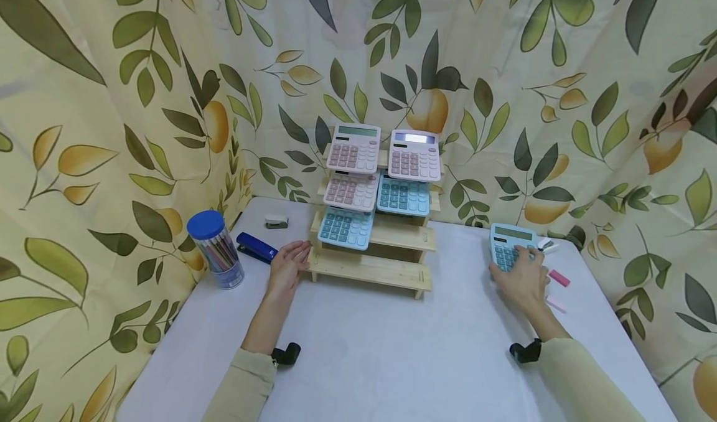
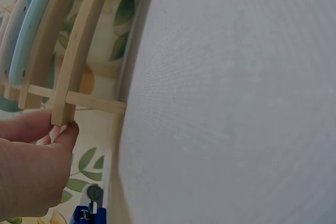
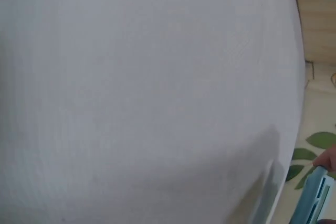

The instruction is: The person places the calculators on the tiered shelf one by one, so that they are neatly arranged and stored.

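At the left end of the tiered wooden rack, my left hand pinches the lowest shelf between thumb and fingers. Off to the right, my right hand grips a blue calculator, thumb on its left side and fingers over its lower right keys. The right wrist view catches only that calculator's edge and a bit of fingertip. On the rack's upper tiers lean two pink calculators side by side, a third pink one beside a blue one, and another blue one lower left.
Left of the rack are a blue stapler, a small white-and-dark stapler-like item and a blue-lidded jar of pens. Beyond my right hand lie a pink eraser-like block, a paler one and small clips. A leaf-print curtain hangs behind.
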Demonstrator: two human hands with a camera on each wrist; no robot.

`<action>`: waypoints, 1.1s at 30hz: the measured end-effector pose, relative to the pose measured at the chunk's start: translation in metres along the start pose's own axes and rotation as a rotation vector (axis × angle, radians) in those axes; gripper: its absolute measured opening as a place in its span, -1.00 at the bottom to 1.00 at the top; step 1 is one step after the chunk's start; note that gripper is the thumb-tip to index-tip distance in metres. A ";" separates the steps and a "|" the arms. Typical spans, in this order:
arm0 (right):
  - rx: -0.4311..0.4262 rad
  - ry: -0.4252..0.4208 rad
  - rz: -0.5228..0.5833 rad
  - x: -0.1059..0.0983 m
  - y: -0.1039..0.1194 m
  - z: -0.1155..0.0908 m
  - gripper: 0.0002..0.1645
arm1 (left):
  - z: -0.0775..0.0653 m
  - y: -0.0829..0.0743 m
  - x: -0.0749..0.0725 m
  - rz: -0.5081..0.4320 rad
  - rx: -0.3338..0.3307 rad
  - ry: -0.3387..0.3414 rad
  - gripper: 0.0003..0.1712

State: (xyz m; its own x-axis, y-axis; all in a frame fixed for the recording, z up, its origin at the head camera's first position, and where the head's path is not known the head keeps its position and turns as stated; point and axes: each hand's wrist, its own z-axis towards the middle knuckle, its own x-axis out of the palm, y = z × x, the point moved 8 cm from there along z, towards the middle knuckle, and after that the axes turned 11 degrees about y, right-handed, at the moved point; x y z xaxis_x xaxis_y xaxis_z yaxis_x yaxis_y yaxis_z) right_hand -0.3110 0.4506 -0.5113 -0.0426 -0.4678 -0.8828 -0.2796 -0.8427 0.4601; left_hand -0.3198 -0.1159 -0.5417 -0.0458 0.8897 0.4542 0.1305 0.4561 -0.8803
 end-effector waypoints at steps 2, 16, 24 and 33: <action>-0.019 -0.013 0.008 -0.003 0.006 -0.003 0.13 | 0.001 0.000 0.000 -0.001 -0.002 -0.001 -0.20; -0.110 -0.090 0.013 -0.021 0.036 -0.025 0.05 | 0.002 -0.001 -0.002 0.003 -0.003 -0.004 -0.18; -0.177 -0.144 0.033 -0.035 0.061 -0.048 0.00 | 0.002 0.000 0.000 0.003 -0.012 0.002 -0.19; -0.244 -0.160 0.039 -0.041 0.088 -0.072 -0.05 | 0.001 0.000 0.000 -0.001 -0.009 -0.005 -0.19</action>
State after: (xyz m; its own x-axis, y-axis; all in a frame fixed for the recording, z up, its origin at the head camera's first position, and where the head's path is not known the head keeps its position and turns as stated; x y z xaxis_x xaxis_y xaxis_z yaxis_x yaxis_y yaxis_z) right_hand -0.2648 0.3763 -0.4273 -0.2051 -0.4694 -0.8588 -0.0362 -0.8732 0.4860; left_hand -0.3207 -0.1152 -0.5420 -0.0509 0.8892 0.4547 0.1396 0.4571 -0.8784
